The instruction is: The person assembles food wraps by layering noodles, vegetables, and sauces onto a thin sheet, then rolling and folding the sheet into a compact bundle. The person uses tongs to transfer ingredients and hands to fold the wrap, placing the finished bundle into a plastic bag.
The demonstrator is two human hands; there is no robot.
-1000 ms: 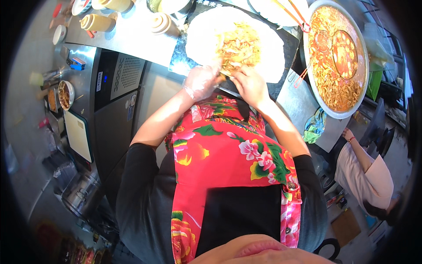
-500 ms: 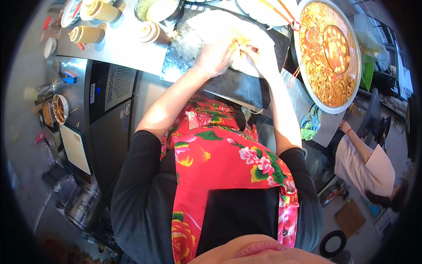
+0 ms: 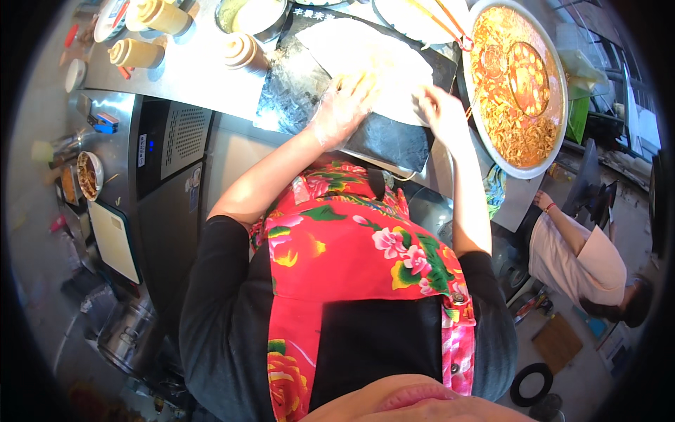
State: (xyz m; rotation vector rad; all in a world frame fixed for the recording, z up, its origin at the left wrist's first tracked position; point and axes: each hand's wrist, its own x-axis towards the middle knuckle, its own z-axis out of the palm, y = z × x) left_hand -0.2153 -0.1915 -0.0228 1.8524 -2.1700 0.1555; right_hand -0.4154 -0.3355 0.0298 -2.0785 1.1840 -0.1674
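Observation:
A thin, pale flatbread (image 3: 397, 60) lies spread on a dark square plate (image 3: 288, 88), washed out by glare. My left hand (image 3: 343, 111), in a clear plastic glove, rests on its near left part with the fingers stretched out. Some orange-yellow filling shows by those fingertips, mostly covered by the hand. At the flatbread's right edge, my right hand (image 3: 439, 112) is closed, its bent fingers pinching the rim. Bright light blurs the exact contact there.
To the right stands a large basin (image 3: 524, 174) of red, oily stewed food, with orange chopsticks (image 3: 443, 17) beside it. Squeeze bottles (image 3: 137, 53) and a metal bowl (image 3: 223, 14) occupy the back left. Another person (image 3: 576, 257) is at the far right.
My right hand has moved right, from the filling to the flatbread's edge. The left hand has come slightly nearer and its fingers have straightened. The view has shifted a little.

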